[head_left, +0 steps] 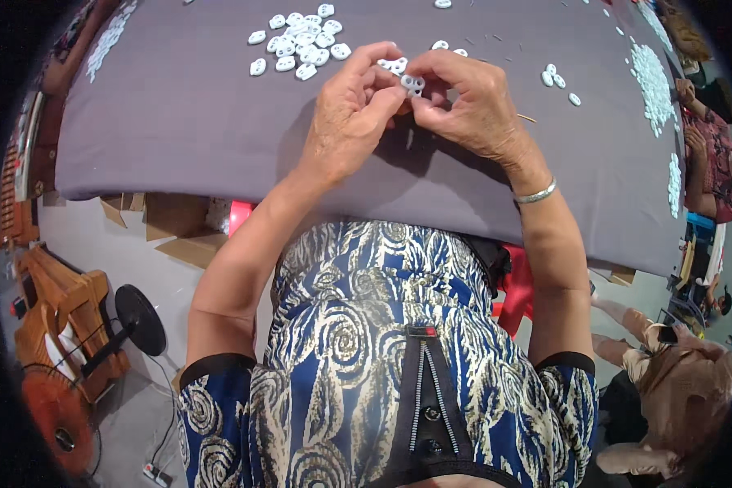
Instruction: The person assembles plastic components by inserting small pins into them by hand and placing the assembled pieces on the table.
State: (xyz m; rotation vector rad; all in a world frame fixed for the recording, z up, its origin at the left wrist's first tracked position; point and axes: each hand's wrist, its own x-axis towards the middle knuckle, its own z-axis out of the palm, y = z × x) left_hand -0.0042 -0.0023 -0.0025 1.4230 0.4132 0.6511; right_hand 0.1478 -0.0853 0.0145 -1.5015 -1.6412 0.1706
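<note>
Both hands meet over the middle of the table, fingertips pinched together on a small white plastic piece (412,82) with two holes. Her left hand (351,114) curls in from the left, thumb and forefinger closed toward the piece, and a second white piece (394,64) shows just above its fingertips. Her right hand (472,102) comes in from the right, its thumb and forefinger closed on the same two-holed piece; a silver bracelet (536,193) sits on that wrist. The piece is held just above the grey cloth (179,122) that covers the table.

Up and to the left of the hands lies a heap of white pieces (301,42) of the same kind. A few more lie loose to the right (555,78), and a larger pile (652,77) sits near the right edge of the cloth. Thin little pins or sticks are scattered near the right hand. Another person's arm (699,163) rests at the right edge of the table. A black fan (134,321) stands on the floor at the lower left.
</note>
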